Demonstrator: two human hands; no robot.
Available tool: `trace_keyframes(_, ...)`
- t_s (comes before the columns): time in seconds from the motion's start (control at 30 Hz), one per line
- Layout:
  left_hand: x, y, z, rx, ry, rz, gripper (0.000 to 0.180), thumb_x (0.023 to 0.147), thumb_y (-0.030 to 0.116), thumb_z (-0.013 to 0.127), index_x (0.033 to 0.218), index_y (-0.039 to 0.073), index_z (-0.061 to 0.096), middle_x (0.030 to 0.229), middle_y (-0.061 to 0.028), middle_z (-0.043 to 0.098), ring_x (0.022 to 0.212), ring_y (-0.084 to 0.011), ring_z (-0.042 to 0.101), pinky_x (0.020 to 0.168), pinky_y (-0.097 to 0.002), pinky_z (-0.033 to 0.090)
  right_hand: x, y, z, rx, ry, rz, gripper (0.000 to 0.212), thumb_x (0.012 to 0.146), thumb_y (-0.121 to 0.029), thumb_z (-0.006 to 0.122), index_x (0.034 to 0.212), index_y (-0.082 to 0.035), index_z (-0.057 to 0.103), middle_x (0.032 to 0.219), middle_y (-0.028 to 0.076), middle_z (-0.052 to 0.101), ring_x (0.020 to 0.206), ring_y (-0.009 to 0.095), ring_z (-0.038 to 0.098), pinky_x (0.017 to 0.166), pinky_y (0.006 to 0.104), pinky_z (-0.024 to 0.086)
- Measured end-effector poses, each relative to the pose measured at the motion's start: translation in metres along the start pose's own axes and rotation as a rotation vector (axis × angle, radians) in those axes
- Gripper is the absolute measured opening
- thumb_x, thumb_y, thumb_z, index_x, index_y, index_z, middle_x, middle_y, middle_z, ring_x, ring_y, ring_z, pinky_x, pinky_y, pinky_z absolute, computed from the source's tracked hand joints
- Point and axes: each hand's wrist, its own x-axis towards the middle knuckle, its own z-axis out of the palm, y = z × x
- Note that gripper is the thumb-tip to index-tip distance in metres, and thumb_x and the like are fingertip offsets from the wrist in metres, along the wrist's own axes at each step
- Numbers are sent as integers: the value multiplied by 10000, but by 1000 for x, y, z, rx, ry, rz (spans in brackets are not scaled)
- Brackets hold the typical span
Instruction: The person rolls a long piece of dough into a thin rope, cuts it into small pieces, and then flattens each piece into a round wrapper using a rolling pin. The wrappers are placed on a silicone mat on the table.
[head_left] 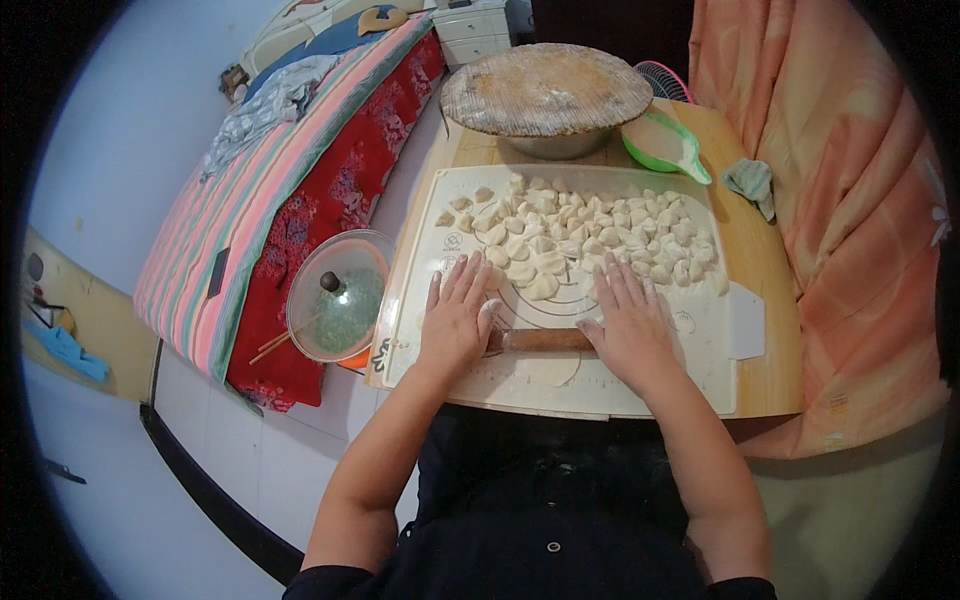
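rolling pin [543, 340], just one, lies beneath two outstretched hands [457, 318] [632, 320].

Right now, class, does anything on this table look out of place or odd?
Mildly: a crumpled cloth, looking dropped rather than folded, lies at the right edge of the table near the green scoop. The rolling pin shows nothing odd.

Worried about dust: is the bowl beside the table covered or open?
Covered: a clear lid with a dark knob lies over green contents.
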Motion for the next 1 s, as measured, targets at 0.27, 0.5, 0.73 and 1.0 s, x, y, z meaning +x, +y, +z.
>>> trace_keyframes(0.27, -49, 44, -29, -33, -218, 174, 614, 946, 342, 526, 1488, 97, 376, 1578, -118, 320, 1476, -323, 255, 1189, -528, 184, -93, -9, -11, 19, -216, 89, 814, 892, -410, 636, 1509, 0, 297, 1608, 195, 215, 1487, 343, 209, 1196, 544, 136)
trace_keyframes(0.5, 5, 22, 2, -68, -118, 97, 631, 968, 441, 507, 1477, 88, 387, 1576, -109, 330, 1463, -304, 283, 1168, -550, 217, -29, 18, -4, -30, 10, 166, 679, 894, -368, 644, 1439, -30, 419, 1530, 165, 367, 1431, 350, 301, 1185, 481, 202)
trace_keyframes(0.73, 19, 47, -27, -605, -393, 416, 361, 1013, 221, 450, 1278, 33, 607, 1355, -159, 570, 1303, -336, 479, 1113, -419, 356, -73, 3, -15, 41, 3, -53, 497, 766, -219, 756, 1187, -32, 568, 1284, 110, 557, 1236, 287, 499, 1006, 443, 378)
trace_keyframes(1.0, -2, 26, -32, -401, -458, 258, 386, 960, 222, 528, 1311, 72, 585, 1336, -146, 563, 1261, -324, 498, 1083, -444, 371, -74, -18, -34, 62, -31, -41, 441, 773, -168, 727, 1155, -14, 571, 1193, 113, 594, 1139, 272, 556, 898, 406, 403)
